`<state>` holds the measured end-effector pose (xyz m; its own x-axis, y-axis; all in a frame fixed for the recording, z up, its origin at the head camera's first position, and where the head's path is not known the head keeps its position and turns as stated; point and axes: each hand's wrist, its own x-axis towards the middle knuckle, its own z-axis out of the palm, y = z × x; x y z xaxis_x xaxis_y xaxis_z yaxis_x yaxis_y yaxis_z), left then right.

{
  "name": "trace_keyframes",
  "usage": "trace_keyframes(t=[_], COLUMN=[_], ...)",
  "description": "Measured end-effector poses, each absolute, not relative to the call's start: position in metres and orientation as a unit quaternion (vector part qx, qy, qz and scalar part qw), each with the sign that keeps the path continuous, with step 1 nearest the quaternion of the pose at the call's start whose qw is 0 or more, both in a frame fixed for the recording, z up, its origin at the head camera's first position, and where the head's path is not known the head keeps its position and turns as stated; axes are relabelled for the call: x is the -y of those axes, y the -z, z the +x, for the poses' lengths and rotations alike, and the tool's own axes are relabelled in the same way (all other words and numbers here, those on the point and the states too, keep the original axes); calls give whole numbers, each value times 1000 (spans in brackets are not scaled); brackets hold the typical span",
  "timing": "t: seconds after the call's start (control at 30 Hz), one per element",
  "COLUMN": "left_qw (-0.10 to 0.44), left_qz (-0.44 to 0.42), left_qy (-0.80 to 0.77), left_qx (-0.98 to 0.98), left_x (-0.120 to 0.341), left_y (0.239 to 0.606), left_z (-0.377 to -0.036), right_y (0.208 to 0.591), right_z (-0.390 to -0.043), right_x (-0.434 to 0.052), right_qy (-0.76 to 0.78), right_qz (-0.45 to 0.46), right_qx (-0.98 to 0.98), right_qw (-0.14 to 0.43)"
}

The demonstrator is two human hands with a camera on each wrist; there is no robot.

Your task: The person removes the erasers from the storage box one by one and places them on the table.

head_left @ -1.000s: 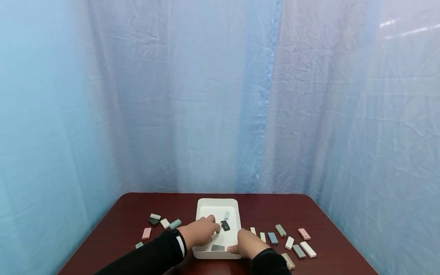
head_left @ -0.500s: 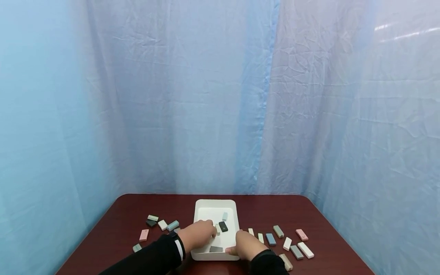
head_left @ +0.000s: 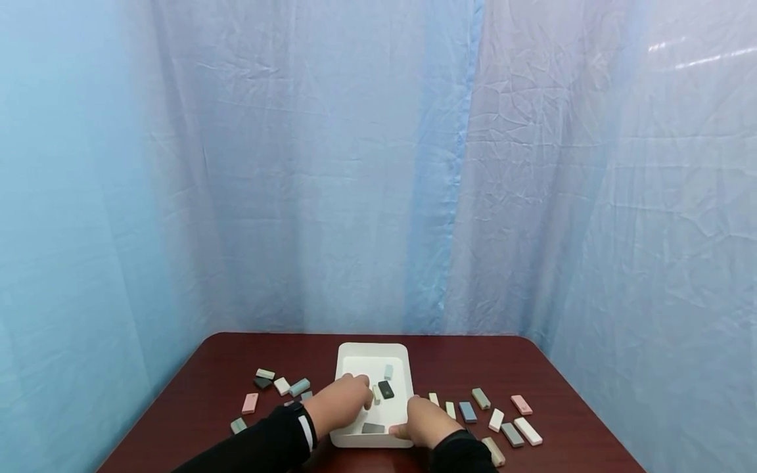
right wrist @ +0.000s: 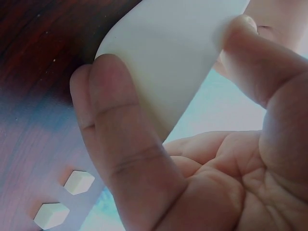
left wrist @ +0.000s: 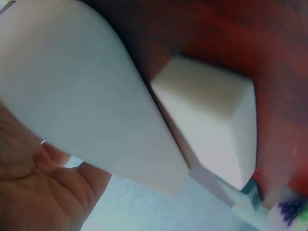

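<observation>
On the table (head_left: 225,368), the right hand (head_left: 427,424) grips the white tray (head_left: 374,351) (near corner, thumb inside); left hand (head_left: 340,402) over tray interior, finger state indeterminate.

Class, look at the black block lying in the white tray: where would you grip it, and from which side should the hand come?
Pinch the black block across its two long side faces, coming from straight above. It lies flat on the tray floor, so only top and sides are free. A cream block and the left hand crowd its left, so come down vertically.
</observation>
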<state>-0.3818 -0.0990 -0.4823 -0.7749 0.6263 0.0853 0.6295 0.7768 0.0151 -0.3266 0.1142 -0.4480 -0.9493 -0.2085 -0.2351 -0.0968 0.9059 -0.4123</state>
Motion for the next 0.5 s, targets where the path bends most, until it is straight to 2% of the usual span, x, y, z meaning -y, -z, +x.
trace_keyframes(t=[0.3,0.5], left_qw=[53,123], left_qz=[-332,-325], left_qy=[25,78], left_qx=[942,934], left_x=[106,139], left_y=[475,461], left_z=[-378,-394], right_y=[452,483], right_z=[-329,-357], right_x=[-113,-123], right_qy=[200,186], right_qz=[-70,-84], right_qx=[-967,-967], right_qw=[140,152])
